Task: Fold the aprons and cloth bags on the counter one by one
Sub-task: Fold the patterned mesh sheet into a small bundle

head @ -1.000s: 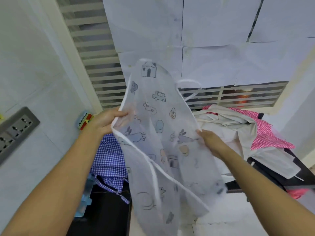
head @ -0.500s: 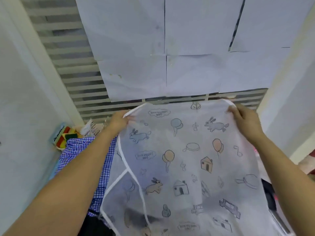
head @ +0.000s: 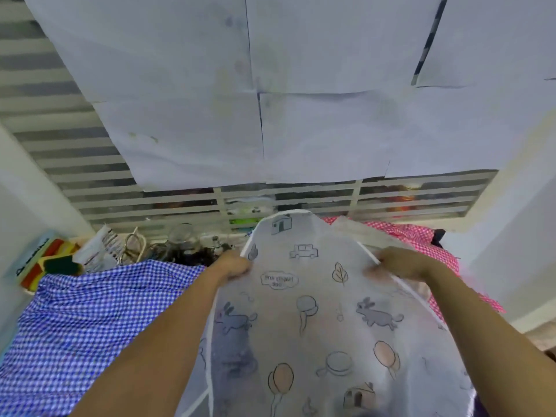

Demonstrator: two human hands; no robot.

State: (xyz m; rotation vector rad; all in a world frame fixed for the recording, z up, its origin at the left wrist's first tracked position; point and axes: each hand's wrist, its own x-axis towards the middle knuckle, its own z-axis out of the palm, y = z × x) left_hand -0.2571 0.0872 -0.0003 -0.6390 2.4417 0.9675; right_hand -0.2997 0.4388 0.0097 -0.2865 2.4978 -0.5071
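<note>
Hands (head: 236,266) (head: 404,263) grip apron (head: 307,326) — papered window (head: 270,130) behind.

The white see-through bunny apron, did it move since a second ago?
Yes. The white see-through bunny-print apron came down: its top covered the white paper sheets on the white slatted window grille before; now it ends at the grille's bottom slats.

Paper sheets (head: 180,130) over louvre window (head: 45,152) — sponge pk (head: 57,263) at L.
</note>
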